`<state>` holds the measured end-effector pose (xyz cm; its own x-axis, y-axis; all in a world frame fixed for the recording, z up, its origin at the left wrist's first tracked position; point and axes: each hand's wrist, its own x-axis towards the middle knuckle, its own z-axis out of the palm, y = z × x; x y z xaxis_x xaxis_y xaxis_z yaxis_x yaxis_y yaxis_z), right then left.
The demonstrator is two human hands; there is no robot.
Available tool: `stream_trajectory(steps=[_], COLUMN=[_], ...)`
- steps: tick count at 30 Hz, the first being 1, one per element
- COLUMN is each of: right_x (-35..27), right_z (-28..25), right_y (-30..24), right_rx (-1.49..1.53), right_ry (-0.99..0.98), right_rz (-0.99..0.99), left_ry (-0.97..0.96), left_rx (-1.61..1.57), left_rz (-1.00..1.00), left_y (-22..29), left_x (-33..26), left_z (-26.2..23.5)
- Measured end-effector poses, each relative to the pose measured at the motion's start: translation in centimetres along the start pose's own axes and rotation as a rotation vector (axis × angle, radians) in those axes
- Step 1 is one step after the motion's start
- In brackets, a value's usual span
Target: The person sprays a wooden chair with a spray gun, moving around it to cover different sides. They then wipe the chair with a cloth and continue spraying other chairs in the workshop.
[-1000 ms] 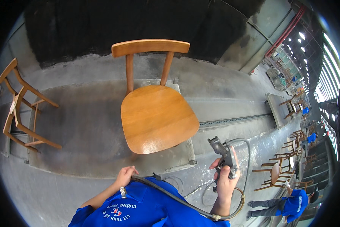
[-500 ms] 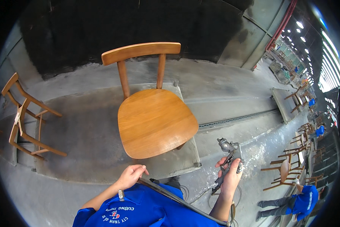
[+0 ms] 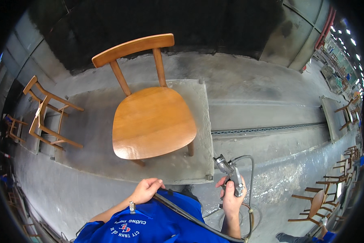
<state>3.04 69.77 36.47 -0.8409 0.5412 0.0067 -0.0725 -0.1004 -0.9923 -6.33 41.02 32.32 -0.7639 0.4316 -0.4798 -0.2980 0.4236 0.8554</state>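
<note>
A wooden chair [image 3: 153, 125] with a rounded, glossy orange-brown seat and curved backrest stands on a flat grey platform [image 3: 190, 168] ahead of me. My right hand [image 3: 233, 200] is wrapped round a metal spray gun [image 3: 231, 174], held beyond the platform's near right corner, apart from the chair. A thin hose [image 3: 253, 170] loops from the gun. Close to my body, my left hand [image 3: 146, 191] is closed round a dark, thick hose [image 3: 182, 216], which runs across my blue shirt toward my right forearm.
Left of the chair stands another wooden chair frame [image 3: 54, 115]. A chain track [image 3: 267, 129] runs in the floor to the right. Several chairs [image 3: 317, 200] line the far right, where a co-worker's leg [image 3: 291, 238] shows. A dark, stained wall [image 3: 161, 20] rises behind the platform.
The view has swung right, so the chair sits further left in it. My right hand has turned the spray gun, its head now tilting toward the chair. My left hand keeps the hose.
</note>
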Motion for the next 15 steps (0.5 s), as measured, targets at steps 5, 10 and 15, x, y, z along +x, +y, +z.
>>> stream_trajectory(steps=[5,10,15], right_x=[1.0,1.7,1.6], right_z=[-2.5,-3.8,-4.0], right_y=[-0.4,-1.0,-1.5], right_rx=[0.19,0.043,0.039], right_ry=[-0.031,-0.056,-0.038], right_rz=[-0.235,-0.138,0.007], left_ry=[0.066,0.099,0.143], left_rx=[-0.016,0.0,0.011], left_rz=[0.0,-0.026,-0.061], left_y=[0.6,1.1,1.3], left_x=[-0.4,-0.9,-1.4], left_z=[1.9,2.8,3.2])
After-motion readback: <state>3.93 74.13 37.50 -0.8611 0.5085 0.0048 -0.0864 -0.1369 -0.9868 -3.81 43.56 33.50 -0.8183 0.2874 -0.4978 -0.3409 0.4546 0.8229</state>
